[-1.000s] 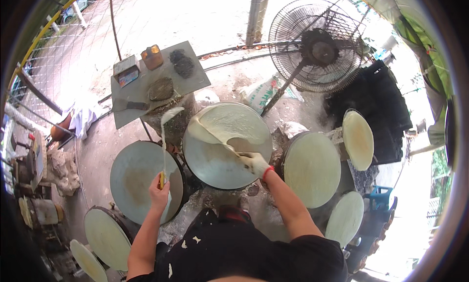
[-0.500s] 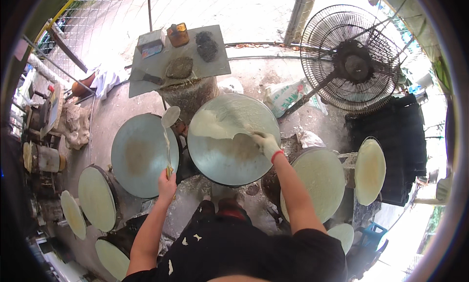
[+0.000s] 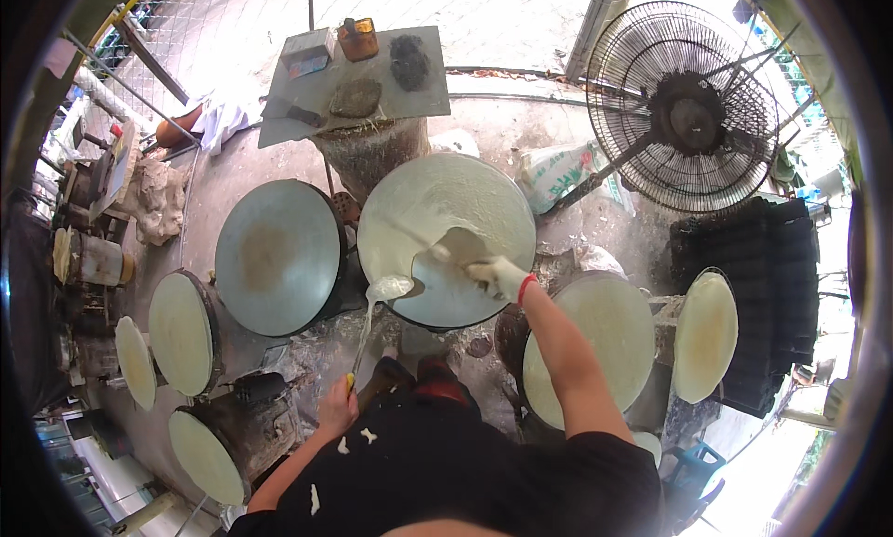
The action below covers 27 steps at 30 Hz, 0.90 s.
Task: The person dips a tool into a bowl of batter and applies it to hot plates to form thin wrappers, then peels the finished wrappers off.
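My right hand [image 3: 495, 277], white with batter and with a red band at the wrist, presses a spreader onto the round grey griddle [image 3: 446, 239] in front of me. Pale batter covers most of that griddle; the part near my hand is bare metal. My left hand [image 3: 337, 409] grips the yellow end of a long ladle [image 3: 372, 318]. Its bowl, full of white batter, hangs by the griddle's near-left edge.
A bare round griddle [image 3: 277, 256] lies at left. Several batter-coated round griddles [image 3: 181, 332] ring me on both sides [image 3: 595, 337]. A grey table [image 3: 353, 81] with small containers stands beyond, a large fan [image 3: 688, 109] at right, a black stack [image 3: 744, 304] beside it.
My right hand has swept the batter round the middle griddle, which is now mostly covered. My left hand has drawn the ladle back from over the left griddle toward my body.
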{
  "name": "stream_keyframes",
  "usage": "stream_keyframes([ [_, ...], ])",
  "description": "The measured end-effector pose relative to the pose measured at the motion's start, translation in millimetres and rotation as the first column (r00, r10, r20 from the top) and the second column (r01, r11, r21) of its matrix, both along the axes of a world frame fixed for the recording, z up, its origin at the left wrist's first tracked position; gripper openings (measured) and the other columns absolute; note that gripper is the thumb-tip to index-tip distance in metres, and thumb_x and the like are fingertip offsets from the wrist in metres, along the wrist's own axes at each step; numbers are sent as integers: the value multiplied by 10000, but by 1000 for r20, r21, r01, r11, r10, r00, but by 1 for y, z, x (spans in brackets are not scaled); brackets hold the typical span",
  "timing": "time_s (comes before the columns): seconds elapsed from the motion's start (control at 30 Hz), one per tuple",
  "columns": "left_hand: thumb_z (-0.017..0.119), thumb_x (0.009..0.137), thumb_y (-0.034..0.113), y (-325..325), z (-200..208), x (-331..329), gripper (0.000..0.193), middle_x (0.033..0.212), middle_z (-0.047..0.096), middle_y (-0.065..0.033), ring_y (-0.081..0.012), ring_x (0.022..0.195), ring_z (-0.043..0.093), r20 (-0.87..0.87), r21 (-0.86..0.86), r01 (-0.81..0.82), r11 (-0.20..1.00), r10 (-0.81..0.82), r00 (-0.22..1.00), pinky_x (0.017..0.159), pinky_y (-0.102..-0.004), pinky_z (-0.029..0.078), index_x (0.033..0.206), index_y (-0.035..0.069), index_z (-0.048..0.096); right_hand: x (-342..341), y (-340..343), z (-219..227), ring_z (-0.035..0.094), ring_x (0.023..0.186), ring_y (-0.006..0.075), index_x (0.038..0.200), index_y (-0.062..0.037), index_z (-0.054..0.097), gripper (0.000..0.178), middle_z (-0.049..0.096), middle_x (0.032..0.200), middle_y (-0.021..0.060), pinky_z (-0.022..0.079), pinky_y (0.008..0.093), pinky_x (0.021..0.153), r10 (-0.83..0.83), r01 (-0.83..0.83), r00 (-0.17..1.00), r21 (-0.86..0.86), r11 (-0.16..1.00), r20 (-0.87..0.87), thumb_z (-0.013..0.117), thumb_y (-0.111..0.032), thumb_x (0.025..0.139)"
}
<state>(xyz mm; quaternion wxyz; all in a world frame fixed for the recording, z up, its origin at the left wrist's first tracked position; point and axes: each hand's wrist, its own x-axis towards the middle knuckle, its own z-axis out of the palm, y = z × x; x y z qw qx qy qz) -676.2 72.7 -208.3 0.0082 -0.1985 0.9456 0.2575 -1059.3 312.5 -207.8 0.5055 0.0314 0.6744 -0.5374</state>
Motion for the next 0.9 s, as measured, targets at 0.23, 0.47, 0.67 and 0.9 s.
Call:
stream_keyframes([
  [0.23,533,824,81,23,12,12,299,952,571,-188,-382,830,577,76,33,8,999,-10,997,674,-444,482,1115,26,489,6,34,-27,402,420,84,1111,-88,643,319,545,649,12,291,233,365,-284,284,957,-12,959,-64,622,-231,827],
  [0.47,532,825,92,17,7,18,318,942,567,-201,-392,824,571,-16,17,72,997,-71,997,671,-449,474,1128,11,486,63,51,-29,446,481,87,1150,-81,608,313,539,671,19,318,223,384,-89,88,996,-48,995,-10,591,-162,848],
  [0.67,545,810,77,-13,9,14,342,893,567,-225,-420,814,553,-102,82,172,982,-164,981,675,-462,463,1131,-23,484,132,47,-36,465,496,83,1183,-87,576,329,536,667,21,316,219,381,-233,233,972,-124,965,15,591,-184,869],
  [0.9,561,871,92,-89,42,36,273,700,537,-53,-161,556,533,-204,518,109,849,-1,979,501,-282,417,1114,-12,493,270,-19,-18,437,488,72,1192,-81,524,335,543,710,3,335,218,394,-694,708,706,-166,687,138,576,-210,887],
])
